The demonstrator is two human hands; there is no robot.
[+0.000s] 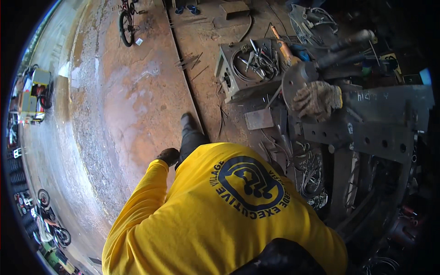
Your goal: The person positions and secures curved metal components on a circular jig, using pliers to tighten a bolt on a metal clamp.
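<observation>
My left hand (168,156), in a dark glove, hangs at the end of a yellow sleeve (142,192) beside my dark trouser leg, above the stained floor. How its fingers are set is too dark to make out, and I see nothing held in it. Past my torso, no right hand shows. Brown knit work gloves (314,101) with a pale yellow cuff lie on the dark steel workpiece to my right; no arm leads to them. Beyond them an orange power tool (283,43) rests near a metal box (238,91) topped with a cable coil and several metal tools.
A steel plate with holes (366,137) spans the right side, with cables and scrap (314,183) below it. A long thin bar (181,64) runs along the floor ahead, near my boot (187,123). A bicycle (126,25) stands far ahead; a motorcycle (52,224) is at left.
</observation>
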